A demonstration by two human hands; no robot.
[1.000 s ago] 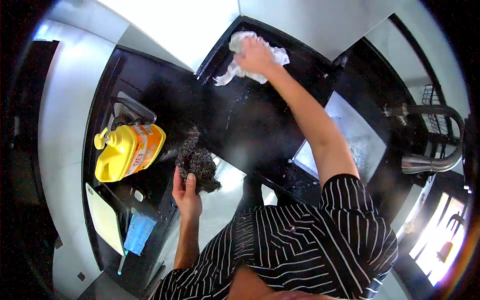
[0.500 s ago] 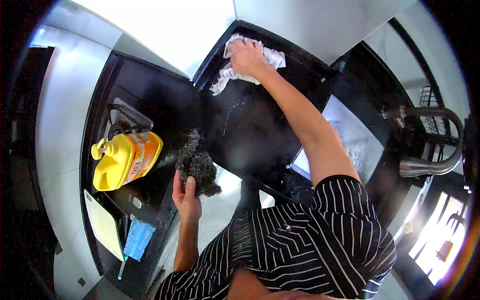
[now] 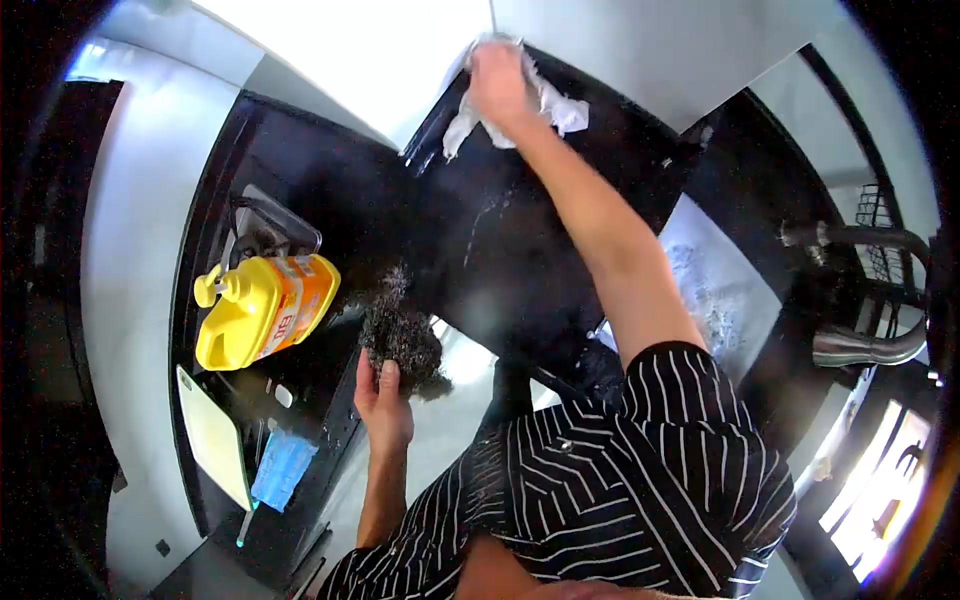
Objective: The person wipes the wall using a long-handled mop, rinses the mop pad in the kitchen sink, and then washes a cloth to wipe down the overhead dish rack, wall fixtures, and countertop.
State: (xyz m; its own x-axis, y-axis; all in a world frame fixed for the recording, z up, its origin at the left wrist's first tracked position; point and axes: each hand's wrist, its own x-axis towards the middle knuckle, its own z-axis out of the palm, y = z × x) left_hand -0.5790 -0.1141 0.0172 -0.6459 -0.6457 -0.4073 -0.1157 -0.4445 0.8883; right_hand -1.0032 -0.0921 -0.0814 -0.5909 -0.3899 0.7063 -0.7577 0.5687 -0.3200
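At the inner corner of the black countertop (image 3: 520, 240), my right hand (image 3: 503, 92) grips and presses a crumpled white cloth (image 3: 565, 112). The cloth spreads out on both sides of my fingers, and my hand is slightly blurred. Nearer to my body, my left hand (image 3: 385, 408) holds a dark, fuzzy clump (image 3: 405, 345) by its lower edge, thumb on top. The clump looks like tangled fibres; its exact kind is unclear. It hangs at the counter's front edge, partly over the floor. Pale wet streaks show on the counter between the hands.
On the left counter stand a yellow pump jug (image 3: 235, 315), a clear tray (image 3: 295, 225), a pale cutting board (image 3: 212, 440) and a blue cloth (image 3: 285, 470). To the right are a sink (image 3: 735, 290) and a metal faucet (image 3: 865, 347). White cabinets (image 3: 600, 50) overhang the back.
My right hand has pushed the white cloth farther into the back corner. My left hand still holds the fuzzy clump. The whole view has shifted slightly.
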